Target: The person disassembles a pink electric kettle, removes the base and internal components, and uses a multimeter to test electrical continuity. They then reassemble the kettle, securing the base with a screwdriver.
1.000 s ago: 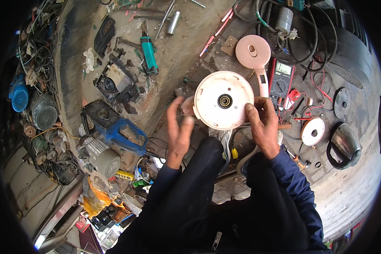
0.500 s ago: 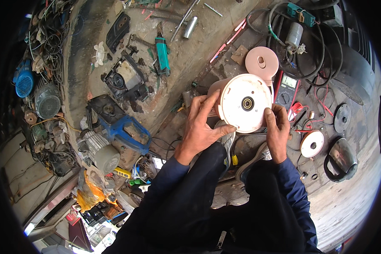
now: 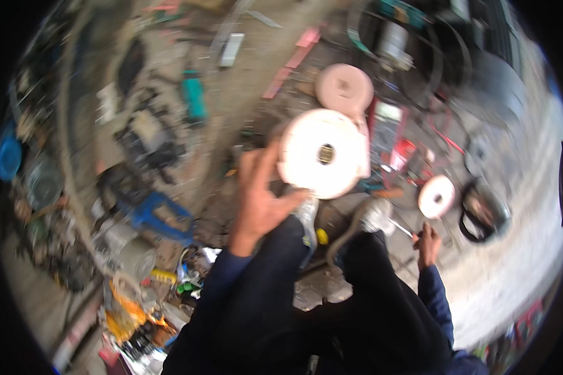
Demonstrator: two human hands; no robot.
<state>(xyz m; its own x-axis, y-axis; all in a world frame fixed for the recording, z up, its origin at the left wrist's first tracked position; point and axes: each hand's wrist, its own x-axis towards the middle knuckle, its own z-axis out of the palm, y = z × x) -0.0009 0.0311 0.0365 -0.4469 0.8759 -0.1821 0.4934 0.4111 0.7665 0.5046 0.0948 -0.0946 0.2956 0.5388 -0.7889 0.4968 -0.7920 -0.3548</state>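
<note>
Above the left shoe (image 3: 305,219), holds the pale round housing (image 3: 303,165) between thumb and spread fingers of the left hand (image 3: 256,203), having just taken the right hand (image 3: 428,245) off to pinch, apparently, a screwdriver (image 3: 402,229), leaving one-handed support.

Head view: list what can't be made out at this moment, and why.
All in the head view:
- Far side of the pale pink round housing in the left hand: turned away from the camera.
- Fine marks on its face: washed out by glare and blur.
- Handle of the slim metal-shafted tool: covered by the right hand.
- Screen reading on the red-and-black multimeter: motion blur.
</note>
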